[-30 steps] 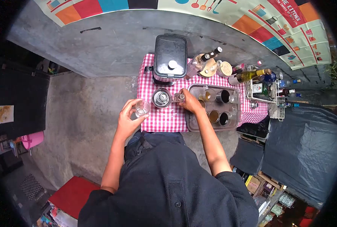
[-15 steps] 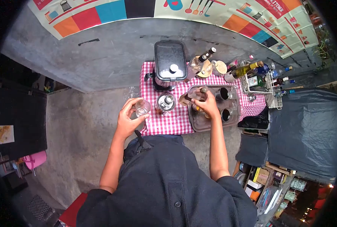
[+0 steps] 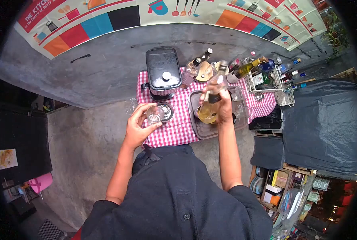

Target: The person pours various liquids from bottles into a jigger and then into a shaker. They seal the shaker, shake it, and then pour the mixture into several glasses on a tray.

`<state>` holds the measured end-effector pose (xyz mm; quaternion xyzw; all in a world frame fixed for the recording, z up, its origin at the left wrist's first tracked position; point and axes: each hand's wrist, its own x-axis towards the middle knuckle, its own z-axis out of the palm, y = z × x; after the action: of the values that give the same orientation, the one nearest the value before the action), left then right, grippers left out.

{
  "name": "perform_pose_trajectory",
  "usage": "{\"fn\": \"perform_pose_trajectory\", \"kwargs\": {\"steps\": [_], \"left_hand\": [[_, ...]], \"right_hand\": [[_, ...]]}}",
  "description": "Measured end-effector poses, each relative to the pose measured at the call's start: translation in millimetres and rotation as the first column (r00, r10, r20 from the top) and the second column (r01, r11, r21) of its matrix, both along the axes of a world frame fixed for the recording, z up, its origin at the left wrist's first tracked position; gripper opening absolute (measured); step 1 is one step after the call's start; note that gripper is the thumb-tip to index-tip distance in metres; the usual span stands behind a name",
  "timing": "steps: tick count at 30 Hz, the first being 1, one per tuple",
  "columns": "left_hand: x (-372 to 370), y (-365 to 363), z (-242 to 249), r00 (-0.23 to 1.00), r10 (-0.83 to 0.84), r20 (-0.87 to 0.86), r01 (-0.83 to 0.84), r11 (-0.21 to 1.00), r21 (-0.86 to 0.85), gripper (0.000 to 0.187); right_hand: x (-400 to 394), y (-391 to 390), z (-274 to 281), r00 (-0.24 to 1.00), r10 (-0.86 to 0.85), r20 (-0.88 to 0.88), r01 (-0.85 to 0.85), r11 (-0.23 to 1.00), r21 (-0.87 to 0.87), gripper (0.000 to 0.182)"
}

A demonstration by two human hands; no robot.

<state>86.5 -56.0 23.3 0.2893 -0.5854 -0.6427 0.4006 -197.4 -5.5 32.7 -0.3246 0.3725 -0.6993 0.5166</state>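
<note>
My left hand holds a small clear drinking glass at the table's front left, fingers curled round its side. Partly hidden behind that glass is a round, silver-topped bottle on the checked cloth. Over the tray, my right hand is wrapped round a clear glass bottle with pale yellow liquid in its lower part. The bottle leans, its neck blurred and pointing away from me. Beneath it, the brown see-through tray carries cups that my hand and the bottle partly cover.
A black-lidded dispenser stands at the back left of the red checked cloth. Several bottles rise behind the tray, including a yellow-green one. A white wire basket of bottles is at the right. Shelves stand lower right.
My right hand has lifted the bottle from low over the tray, and its yellow liquid now shows clearly. The left hand still holds the glass. The whole view has shifted slightly.
</note>
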Motion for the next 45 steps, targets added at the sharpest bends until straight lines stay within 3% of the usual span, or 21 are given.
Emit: {"fn": "perform_pose_trajectory", "kwargs": {"steps": [3, 5, 7, 11, 15, 17, 19, 28, 45], "left_hand": [[-15, 5, -1, 0.999, -0.027, 0.028, 0.028, 0.999, -0.043, 0.057], [-26, 8, -2, 0.999, -0.032, 0.042, 0.034, 0.998, -0.06, 0.056], [-39, 12, -1, 0.995, -0.056, 0.083, 0.062, 0.995, -0.079, 0.056], [-64, 17, -1, 0.986, -0.09, 0.143, 0.109, 0.985, -0.131, 0.057], [-92, 21, 19, 0.963, -0.043, 0.267, 0.13, 0.939, -0.319, 0.056], [-105, 21, 17, 0.966, -0.036, 0.255, 0.133, 0.917, -0.376, 0.057], [-116, 20, 21, 0.964, -0.058, 0.258, 0.174, 0.874, -0.453, 0.057], [-153, 26, 37, 0.943, -0.108, 0.316, 0.268, 0.81, -0.522, 0.064], [-194, 56, 43, 0.934, 0.001, 0.357, 0.213, 0.801, -0.559, 0.067]], "right_hand": [[-11, 9, 0, 0.953, 0.198, -0.228, -0.177, 0.978, 0.108, 0.045], [-15, 19, -2, 0.897, 0.229, -0.378, -0.17, 0.968, 0.182, 0.049], [-21, 26, 15, 0.678, 0.311, -0.666, -0.235, 0.95, 0.204, 0.05], [-42, 38, 52, 0.288, 0.34, -0.895, -0.31, 0.917, 0.249, 0.058], [-71, 48, 74, 0.203, 0.333, -0.921, -0.339, 0.906, 0.252, 0.06], [-84, 52, 86, 0.115, 0.366, -0.924, -0.316, 0.895, 0.315, 0.06], [-96, 57, 90, 0.104, 0.33, -0.938, -0.309, 0.907, 0.285, 0.061], [-139, 65, 97, 0.005, 0.422, -0.906, -0.313, 0.862, 0.399, 0.061], [-181, 67, 99, -0.135, 0.405, -0.904, -0.361, 0.83, 0.426, 0.062]]}}
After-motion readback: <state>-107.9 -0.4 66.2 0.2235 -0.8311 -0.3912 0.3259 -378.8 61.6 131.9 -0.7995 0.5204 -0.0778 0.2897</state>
